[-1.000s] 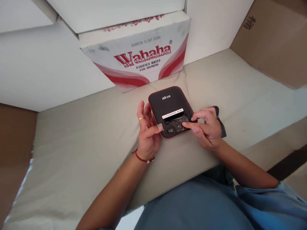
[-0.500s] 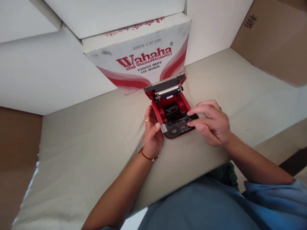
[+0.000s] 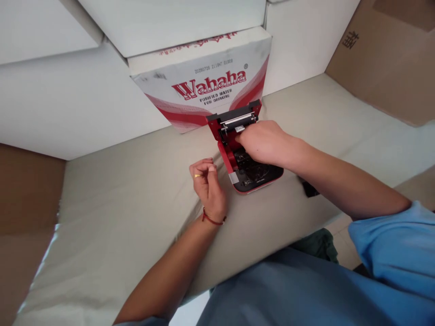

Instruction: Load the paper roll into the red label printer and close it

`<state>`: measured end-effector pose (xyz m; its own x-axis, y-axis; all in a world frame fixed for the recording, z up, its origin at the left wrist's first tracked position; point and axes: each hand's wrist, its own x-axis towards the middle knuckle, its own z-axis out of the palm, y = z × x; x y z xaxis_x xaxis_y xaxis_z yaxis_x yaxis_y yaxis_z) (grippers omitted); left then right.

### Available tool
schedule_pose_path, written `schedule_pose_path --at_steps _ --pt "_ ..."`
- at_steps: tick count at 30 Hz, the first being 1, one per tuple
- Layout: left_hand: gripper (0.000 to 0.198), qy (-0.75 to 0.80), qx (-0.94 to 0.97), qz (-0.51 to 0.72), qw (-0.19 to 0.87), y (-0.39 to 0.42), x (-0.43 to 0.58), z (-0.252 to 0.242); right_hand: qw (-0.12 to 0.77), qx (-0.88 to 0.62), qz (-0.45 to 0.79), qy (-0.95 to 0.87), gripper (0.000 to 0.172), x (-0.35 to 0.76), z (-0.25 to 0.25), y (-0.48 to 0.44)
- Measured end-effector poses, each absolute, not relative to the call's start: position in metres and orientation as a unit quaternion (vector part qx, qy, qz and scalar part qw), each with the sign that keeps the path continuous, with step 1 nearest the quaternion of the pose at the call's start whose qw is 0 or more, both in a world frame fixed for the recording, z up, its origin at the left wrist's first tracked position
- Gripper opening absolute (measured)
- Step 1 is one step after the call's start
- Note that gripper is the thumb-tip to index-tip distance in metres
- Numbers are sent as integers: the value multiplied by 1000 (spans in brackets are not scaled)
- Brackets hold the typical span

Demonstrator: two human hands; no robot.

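A small black and red device (image 3: 258, 175) lies on the beige cloth-covered table (image 3: 118, 213). Its lid (image 3: 234, 120) stands raised, showing a red inside and a silver roller. My right hand (image 3: 263, 141) reaches into the open device just below the roller, knuckles up, fingertips hidden. My left hand (image 3: 209, 186) rests on the cloth just left of the device, fingers curled loosely, thumb against the forefinger, nothing seen in it. It wears a gold ring and a red cord at the wrist.
A white and red Wahaha water carton (image 3: 204, 86) stands right behind the device. Brown cardboard (image 3: 387, 59) leans at the far right, more cardboard (image 3: 23, 208) at the left. A small dark object (image 3: 310, 189) lies under my right forearm.
The device's lid went from closed to raised. My right hand moved from the front edge up into the opening. My left hand let go of the device's left side and curled beside it.
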<state>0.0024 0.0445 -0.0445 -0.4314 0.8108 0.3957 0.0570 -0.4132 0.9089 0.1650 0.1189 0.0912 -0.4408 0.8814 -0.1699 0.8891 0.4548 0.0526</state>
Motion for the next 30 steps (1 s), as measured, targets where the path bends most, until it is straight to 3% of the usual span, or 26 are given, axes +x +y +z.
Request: schedule_pose_path --at_steps 3,6,9,14,19,23,25,30 --pt "7 416 608 666 120 28 2 -20 67 494 -11 867 29 164 88 115" --pt "11 295 735 611 -13 8 5 -2 61 490 -17 869 26 167 87 112" --pt "11 173 806 560 -83 -7 10 -2 80 483 -31 871 20 168 86 113" --pt "8 73 886 459 -3 -19 20 -20 64 480 -60 873 16 170 87 119" --pt "39 105 930 349 38 -16 19 -27 -31 441 -133 887 3 203 119 100" --pt "30 104 966 227 68 -7 16 -34 -110 432 -220 868 27 264 142 93" --pt "23 97 977 164 100 -3 17 -38 -93 456 -230 855 32 292 131 102" --pt "17 102 978 119 134 3 19 -45 1 491 -249 835 24 312 63 133"
